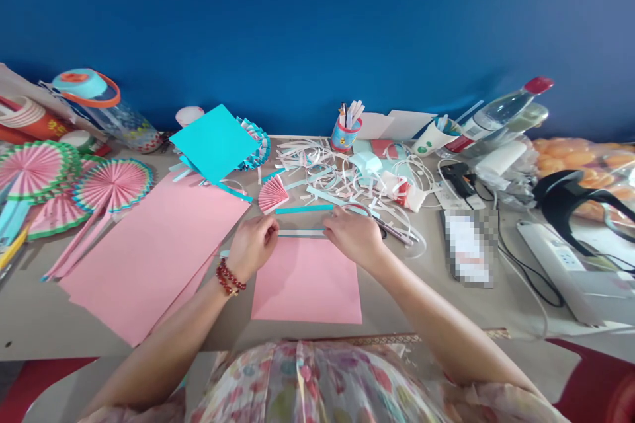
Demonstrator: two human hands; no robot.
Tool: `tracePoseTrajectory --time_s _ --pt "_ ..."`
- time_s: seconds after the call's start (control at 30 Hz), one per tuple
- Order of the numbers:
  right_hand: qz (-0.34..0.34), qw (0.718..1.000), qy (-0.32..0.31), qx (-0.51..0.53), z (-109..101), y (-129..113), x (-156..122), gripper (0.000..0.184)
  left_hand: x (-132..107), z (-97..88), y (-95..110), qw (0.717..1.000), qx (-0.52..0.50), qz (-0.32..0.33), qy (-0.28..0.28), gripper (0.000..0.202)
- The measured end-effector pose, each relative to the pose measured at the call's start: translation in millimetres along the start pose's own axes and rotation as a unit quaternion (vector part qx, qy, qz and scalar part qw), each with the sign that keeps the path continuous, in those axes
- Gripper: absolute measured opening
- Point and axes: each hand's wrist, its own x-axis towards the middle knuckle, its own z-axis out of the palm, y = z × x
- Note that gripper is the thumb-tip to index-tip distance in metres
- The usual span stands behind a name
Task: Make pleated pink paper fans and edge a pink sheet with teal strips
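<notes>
Near centre, pink sheet (307, 284) lies flat; larger pink sheets (159, 244) at left, smartphone (469, 248) at right. Left hand (254, 241) and right hand (354, 234) pinch opposite ends of white strip (301, 233): slim, straight, teal-edged, along pink sheet's far edge. Just beyond: teal strip (303, 209), small pleated pink fan (272, 194), scissors (394, 231) beside right hand. Farther, tangled paper strips (322, 175) crowd table (40, 320) before pen cup (344, 137).

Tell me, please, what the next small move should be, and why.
I'd probably smooth the narrow white strip along its length, since the left hand and right hand are at its ends, by the far edge of the smaller pink sheet.
</notes>
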Motion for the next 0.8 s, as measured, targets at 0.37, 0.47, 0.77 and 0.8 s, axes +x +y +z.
tracePoseTrajectory --time_s 0.37,0.47,0.77,0.8 --pt "-0.001 1.0 0.002 0.002 1.2 -0.5 2.8 0.028 0.1 -0.3 1.1 1.0 0.013 0.003 -0.004 0.014" --pt "0.001 1.0 -0.004 0.006 0.6 -0.1 2.7 0.029 -0.2 -0.8 2.3 1.0 0.016 0.0 -0.006 0.014" --pt "0.002 1.0 -0.005 0.012 -1.9 -0.1 1.2 0.032 0.2 -0.9 3.6 1.0 0.026 0.003 -0.007 0.014" --pt "0.002 1.0 -0.005 0.013 -2.0 0.0 1.2 0.032 0.2 -0.6 3.4 1.0 0.026 0.003 -0.007 0.014"
